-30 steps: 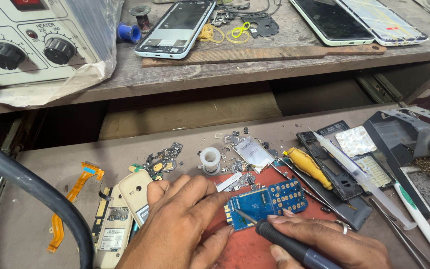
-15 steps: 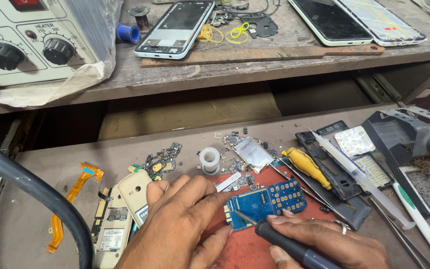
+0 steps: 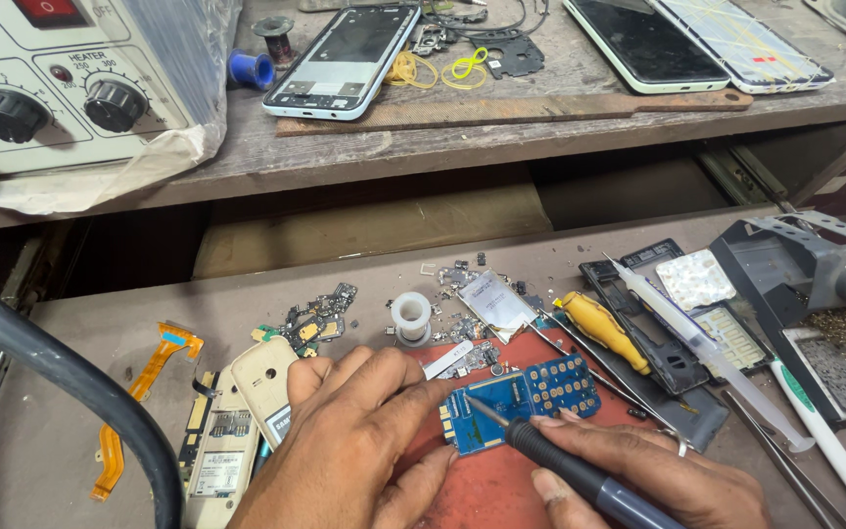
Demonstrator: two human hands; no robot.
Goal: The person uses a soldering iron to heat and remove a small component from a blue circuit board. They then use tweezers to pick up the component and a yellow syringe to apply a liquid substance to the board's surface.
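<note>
- Head view looks down at two bare hands over a brown surface (image 3: 80,392) full of small phone parts.
- The left hand (image 3: 354,441) lies palm down, fingers bent a little and spread, with the fingertips pressing on the left end of a blue circuit board (image 3: 516,394). It holds the board down and does not wrap around it.
- The right hand (image 3: 638,465) comes in from the lower right and is closed around a dark soldering iron (image 3: 580,475), held like a pen.
- The iron's thin tip touches the blue board near its middle.
- The blue board lies flat on a red mat (image 3: 487,490), between the two hands.
- Just beside the left hand lies a cream phone shell (image 3: 264,377), and next to it a bare phone frame (image 3: 212,456).
- An orange flat cable (image 3: 139,392) lies further left, well apart from the hands.
- A small white solder spool (image 3: 410,315) stands just behind the mat.
- A yellow-handled screwdriver (image 3: 602,328) lies to the right of the board, near a clear syringe (image 3: 707,353).
- A thick black hose (image 3: 70,377) curves across the lower left corner.
- On the shelf above sit a white box with black knobs (image 3: 51,88) and a phone with its back off (image 3: 345,59).
</note>
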